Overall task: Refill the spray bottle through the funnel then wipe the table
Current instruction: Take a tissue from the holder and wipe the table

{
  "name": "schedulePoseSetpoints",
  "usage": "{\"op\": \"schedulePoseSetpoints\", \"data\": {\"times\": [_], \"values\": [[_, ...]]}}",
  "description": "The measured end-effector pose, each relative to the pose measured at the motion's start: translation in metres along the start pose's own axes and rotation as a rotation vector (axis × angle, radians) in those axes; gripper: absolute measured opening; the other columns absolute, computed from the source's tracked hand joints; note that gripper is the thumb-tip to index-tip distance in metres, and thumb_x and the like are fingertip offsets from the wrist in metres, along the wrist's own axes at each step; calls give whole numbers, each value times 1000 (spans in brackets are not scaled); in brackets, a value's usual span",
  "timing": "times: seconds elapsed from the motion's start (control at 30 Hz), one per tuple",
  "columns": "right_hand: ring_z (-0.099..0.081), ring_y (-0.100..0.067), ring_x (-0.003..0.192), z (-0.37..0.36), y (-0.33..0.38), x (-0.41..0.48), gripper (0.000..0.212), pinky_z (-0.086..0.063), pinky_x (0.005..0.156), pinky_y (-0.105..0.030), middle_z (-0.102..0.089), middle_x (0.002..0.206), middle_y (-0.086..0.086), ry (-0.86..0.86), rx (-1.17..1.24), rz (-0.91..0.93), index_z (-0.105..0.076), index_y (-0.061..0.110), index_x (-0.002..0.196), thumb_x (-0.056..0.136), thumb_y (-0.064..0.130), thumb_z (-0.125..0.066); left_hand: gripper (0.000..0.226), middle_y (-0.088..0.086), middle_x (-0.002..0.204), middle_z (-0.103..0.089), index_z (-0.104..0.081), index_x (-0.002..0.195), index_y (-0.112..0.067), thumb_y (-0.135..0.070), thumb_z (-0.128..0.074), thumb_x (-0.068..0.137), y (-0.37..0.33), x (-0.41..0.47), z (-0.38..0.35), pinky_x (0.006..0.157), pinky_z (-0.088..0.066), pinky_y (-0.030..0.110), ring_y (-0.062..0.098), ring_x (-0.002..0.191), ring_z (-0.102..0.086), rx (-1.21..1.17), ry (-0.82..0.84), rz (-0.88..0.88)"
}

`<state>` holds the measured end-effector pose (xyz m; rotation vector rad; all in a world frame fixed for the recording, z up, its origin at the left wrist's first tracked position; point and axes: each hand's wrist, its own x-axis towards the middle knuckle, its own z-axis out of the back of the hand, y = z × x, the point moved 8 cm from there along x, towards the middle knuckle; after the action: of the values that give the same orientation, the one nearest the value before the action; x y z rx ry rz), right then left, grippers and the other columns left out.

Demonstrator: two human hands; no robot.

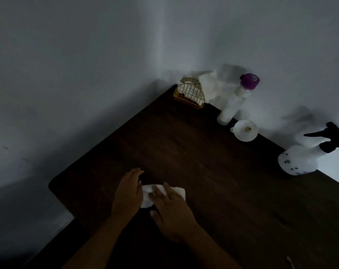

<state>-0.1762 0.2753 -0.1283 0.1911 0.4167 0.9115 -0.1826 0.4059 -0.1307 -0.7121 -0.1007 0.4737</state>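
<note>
Dark table (203, 162), left hand (128, 193) and right hand (170, 208) pressing flat on tissue (177, 191) at 6 o'clock, spray bottle (298, 162) at 3.

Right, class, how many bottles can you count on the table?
2. A purple-capped bottle stands at the far edge beside the funnel; the spray bottle stands further right. None seems hidden.

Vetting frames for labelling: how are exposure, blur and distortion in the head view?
Head view: underexposed, and the dark table swallows surface detail. The left hand, right hand and white tissue are soft-edged. The spray bottle has its black trigger smeared at the right edge, with soft shadows on the wall behind. The wide angle skews the table edges.
</note>
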Motion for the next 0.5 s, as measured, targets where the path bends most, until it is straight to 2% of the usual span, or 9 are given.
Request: {"op": "schedulePoseSetpoints", "data": {"times": [0.07, 0.1, 0.17, 0.23, 0.37, 0.43, 0.5], "values": [[-13, -34, 142, 5, -4, 17, 64, -14, 115, -51, -29, 151, -12, 6, 83, 20, -36, 6, 139, 88, 43, -24, 35, 17, 129, -54, -54, 122, -3, -7, -56, 87, -1, 7, 0, 99, -31, 26, 29, 122, -49, -18, -17, 14], [-12, -37, 142, 9, -7, 24, 66, -13, 115, -54, -28, 151, -15, -51, 70, 20, -32, 4, 140, 86, 42, -25, 35, 18, 130, -53, -55, 121, -2, -16, -50, 89, -3, 10, -1, 101, -31, 29, 30, 123, -48, -7, -23, 21], [-3, -39, 142, 10, -13, 37, 68, -10, 113, -58, -21, 153, -14, -77, 27, -14, -19, 8, 145, 86, 42, -26, 49, 18, 130, -54, -57, 119, -1, -33, -37, 88, -9, 15, -9, 104, -29, 35, 31, 123, -49, 28, -31, -3], [13, -39, 140, 4, -13, 47, 74, -2, 113, -59, -6, 157, -12, -67, -45, 1, -7, 15, 148, 85, 50, -21, 55, 17, 130, -54, -57, 119, -2, -36, -28, 88, -13, 21, -11, 106, -27, 38, 30, 124, -49, 111, -83, -5], [16, -32, 139, 12, -20, 61, 78, 5, 113, -50, 10, 153, -9, -93, -135, 75, -6, 13, 148, 88, 56, -30, 63, 15, 137, -48, -51, 127, -5, -42, -17, 89, -19, 29, -13, 109, -23, 40, 27, 132, -39, 231, -108, 39], [23, -24, 138, 27, -40, 70, 77, 9, 115, -44, 23, 148, -5, -78, -99, 7, 5, 14, 148, 92, 55, -28, 67, 12, 145, -39, -42, 135, -8, -44, -10, 88, -18, 30, -17, 111, -13, 35, 23, 138, -30, 289, -92, 40], [22, -21, 139, 41, -69, 73, 78, 10, 115, -39, 25, 148, -3, -93, -85, -129, 9, 13, 147, 93, 57, -25, 70, 11, 147, -35, -36, 139, -8, -45, -8, 87, -17, 30, -18, 112, -10, 33, 21, 139, -26, 299, -95, 57]]}}
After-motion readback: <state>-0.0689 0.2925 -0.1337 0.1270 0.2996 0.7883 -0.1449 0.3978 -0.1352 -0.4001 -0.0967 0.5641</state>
